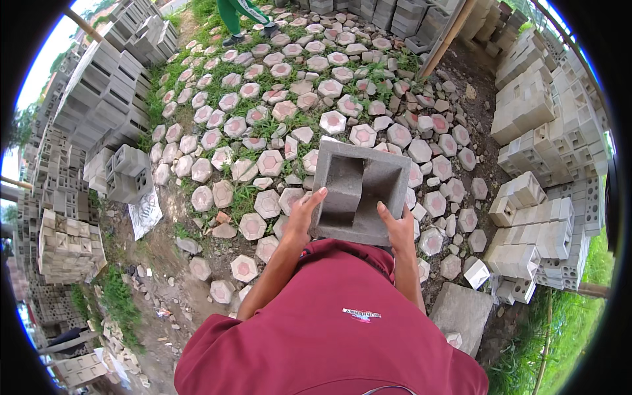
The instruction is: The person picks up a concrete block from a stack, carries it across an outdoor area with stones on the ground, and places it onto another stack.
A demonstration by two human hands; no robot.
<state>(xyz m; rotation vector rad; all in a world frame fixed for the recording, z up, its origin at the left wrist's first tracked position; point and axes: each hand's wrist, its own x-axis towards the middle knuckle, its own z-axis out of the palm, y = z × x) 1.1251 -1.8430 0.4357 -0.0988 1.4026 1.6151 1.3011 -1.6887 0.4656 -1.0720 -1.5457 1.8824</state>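
Close in front of my body I carry a grey hollow concrete block (363, 176), its two open cavities turned up toward me. My left hand (304, 214) grips the block's left side, the thumb lying over the near left edge. On the opposite side my right hand (397, 227) holds the lower right part, its thumb on the rim. The fingers of both hands are mostly hidden behind the block. Below it, the block's near edge comes close to my maroon shirt (329, 309).
Hexagonal pavers (270, 163) with reddish centres lie spaced over grass and rubble. Stacked blocks (105, 85) line the left; more stacks (526, 227) stand at right. A slanted wooden post (449, 39) rises far right. A person in green trousers (232, 16) stands at the far left.
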